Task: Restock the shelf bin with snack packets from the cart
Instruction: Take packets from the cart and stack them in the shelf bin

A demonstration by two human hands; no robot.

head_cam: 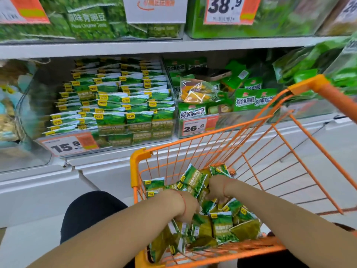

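Both hands are down among the loose snack packets in the orange cart; the left hand has its fingers curled into the pile near a packet edge, the right hand likewise buried, and whether either has a firm hold I cannot tell; the shelf bin lies up and to the left, beyond the cart's front rim, so the left hand is nearer; its top looks open above the stacked rows.
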